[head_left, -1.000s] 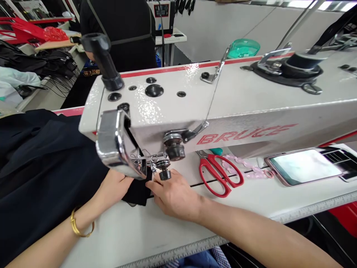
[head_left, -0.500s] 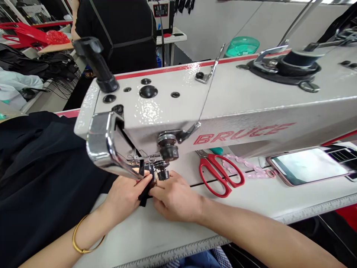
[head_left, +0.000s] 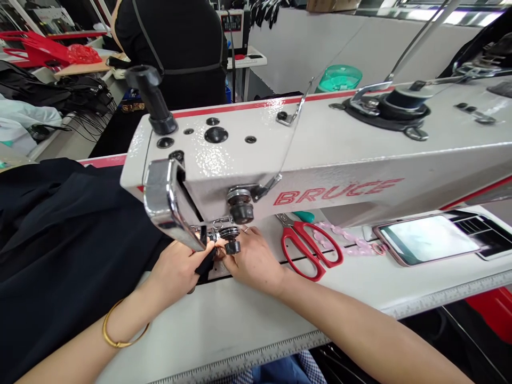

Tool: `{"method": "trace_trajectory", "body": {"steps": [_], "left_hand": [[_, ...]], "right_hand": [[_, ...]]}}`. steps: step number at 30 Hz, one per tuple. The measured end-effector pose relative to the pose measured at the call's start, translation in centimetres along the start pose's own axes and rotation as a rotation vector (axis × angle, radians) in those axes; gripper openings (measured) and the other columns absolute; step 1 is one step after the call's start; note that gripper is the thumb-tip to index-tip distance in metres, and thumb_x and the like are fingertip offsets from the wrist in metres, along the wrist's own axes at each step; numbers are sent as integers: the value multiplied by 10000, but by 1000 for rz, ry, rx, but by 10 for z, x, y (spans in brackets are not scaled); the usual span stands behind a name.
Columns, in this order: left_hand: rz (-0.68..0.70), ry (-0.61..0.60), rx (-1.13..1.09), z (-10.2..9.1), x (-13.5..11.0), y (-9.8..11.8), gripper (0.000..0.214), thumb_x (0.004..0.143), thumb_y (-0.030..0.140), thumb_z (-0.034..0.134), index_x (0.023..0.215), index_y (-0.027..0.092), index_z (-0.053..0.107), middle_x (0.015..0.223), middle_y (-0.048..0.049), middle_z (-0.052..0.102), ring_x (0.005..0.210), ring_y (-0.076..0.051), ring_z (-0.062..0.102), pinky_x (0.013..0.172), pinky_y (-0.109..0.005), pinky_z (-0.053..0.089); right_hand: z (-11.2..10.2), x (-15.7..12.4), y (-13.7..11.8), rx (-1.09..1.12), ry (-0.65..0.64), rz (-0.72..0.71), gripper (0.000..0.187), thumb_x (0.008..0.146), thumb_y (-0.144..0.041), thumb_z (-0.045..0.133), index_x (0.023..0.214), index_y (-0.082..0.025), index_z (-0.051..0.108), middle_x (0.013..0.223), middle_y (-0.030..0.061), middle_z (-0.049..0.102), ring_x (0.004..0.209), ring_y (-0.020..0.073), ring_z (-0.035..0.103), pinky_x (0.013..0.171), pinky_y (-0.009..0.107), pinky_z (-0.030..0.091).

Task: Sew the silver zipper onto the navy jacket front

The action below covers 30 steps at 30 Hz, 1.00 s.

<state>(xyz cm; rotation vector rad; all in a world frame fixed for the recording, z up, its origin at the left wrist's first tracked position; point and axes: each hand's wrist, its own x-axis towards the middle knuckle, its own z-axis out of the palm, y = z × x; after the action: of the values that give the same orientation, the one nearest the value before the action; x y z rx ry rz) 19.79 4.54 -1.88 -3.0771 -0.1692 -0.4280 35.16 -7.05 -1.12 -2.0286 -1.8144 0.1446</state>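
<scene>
Probably soft, light, floppy black cloth (head_left: 60,240); best pinched at its edge. Left hand (head_left: 180,269) closed on it; right hand (head_left: 254,261) curled beside, grip unclear.

A pale wall (head_left: 304,42) is running across the top right of the frame, with strip light (head_left: 452,16) glaring along its upper edge. At top centre a person in black (head_left: 180,48) is standing beside a small white table (head_left: 250,56). A cluttered workbench (head_left: 80,66) is filling the upper left. A white tabletop (head_left: 224,330) with a ruled edge is stretching across the bottom.
</scene>
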Motion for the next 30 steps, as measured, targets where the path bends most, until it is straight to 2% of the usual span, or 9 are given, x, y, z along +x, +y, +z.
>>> {"method": "trace_trajectory", "body": {"steps": [9,15,19,21,26,30], "left_hand": [[-109,-121,24,-4,7,0,577,541,21,401,1060,192,584,939,-79,623,829,-235,558,659,-314,487],[-128,-133,47,-4,13,2,568,556,35,400,1065,195,594,834,-74,616,764,-230,552,620,-310,478],[-121,-160,57,-3,11,4,550,548,44,410,1041,182,610,858,-94,612,759,-234,553,583,-311,480],[-81,-142,62,-3,8,6,529,554,44,413,1029,159,616,851,-105,609,770,-238,552,598,-325,489],[17,-10,55,-2,4,9,468,583,34,415,995,124,617,913,-126,608,870,-246,546,675,-342,502],[-16,16,18,-2,3,8,344,702,124,467,1013,161,608,949,-117,609,897,-248,556,685,-346,506]], "right_hand": [[1,6,9,338,140,89,445,938,-357,226,616,-160,463,618,8,487,554,105,395,533,220,255],[4,8,11,424,142,157,439,935,-359,255,621,-152,482,637,10,491,546,94,392,510,205,250],[7,10,13,410,146,185,424,936,-357,281,653,-147,517,653,13,501,558,93,408,508,200,257],[7,10,14,389,156,179,419,938,-358,285,673,-146,531,651,11,500,567,95,416,515,199,266],[4,8,15,351,145,148,436,936,-377,282,656,-150,527,614,3,479,566,97,425,526,202,284],[1,7,16,326,124,131,461,934,-399,266,624,-151,501,600,3,478,546,95,415,509,206,272]]}}
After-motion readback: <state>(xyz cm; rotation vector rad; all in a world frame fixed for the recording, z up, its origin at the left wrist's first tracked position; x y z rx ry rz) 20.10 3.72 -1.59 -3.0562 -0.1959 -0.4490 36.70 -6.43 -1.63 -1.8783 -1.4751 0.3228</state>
